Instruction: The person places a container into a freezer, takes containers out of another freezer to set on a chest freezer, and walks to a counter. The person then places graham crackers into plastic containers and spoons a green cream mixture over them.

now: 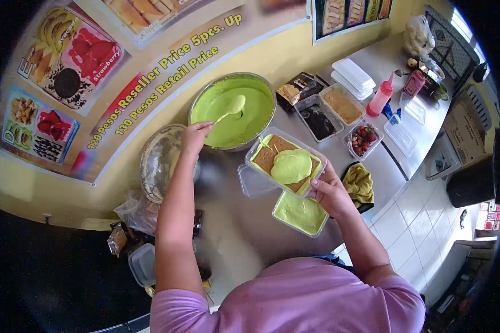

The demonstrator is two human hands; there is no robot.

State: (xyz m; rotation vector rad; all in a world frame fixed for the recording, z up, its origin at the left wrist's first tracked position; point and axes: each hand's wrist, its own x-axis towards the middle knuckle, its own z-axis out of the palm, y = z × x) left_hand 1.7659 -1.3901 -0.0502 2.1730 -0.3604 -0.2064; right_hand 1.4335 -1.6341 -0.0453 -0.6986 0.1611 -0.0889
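My left hand (195,136) grips the handle of a spoon (236,105) whose bowl is coated in green cream. That spoon is over a large metal bowl (192,100) holding a lot of the same cream. In my right hand (332,191) is a clear plastic tub (254,161), tilted slightly, with brown graham crackers (283,158) inside. A thick dollop of green cream (292,166) lies on the crackers. Below it on the table stands a second tub filled with green cream (301,213). An empty-looking clear tub or lid (251,182) shows partly behind the held one.
Along the metal table (250,230) are a tub of dark crumbs (319,119), a tub of tan crumbs (344,104), strawberries (363,140), a pink squeeze bottle (379,100), stacked white lids (352,79) and a yellow-green cloth (358,186). Another metal bowl (151,164) sits left.
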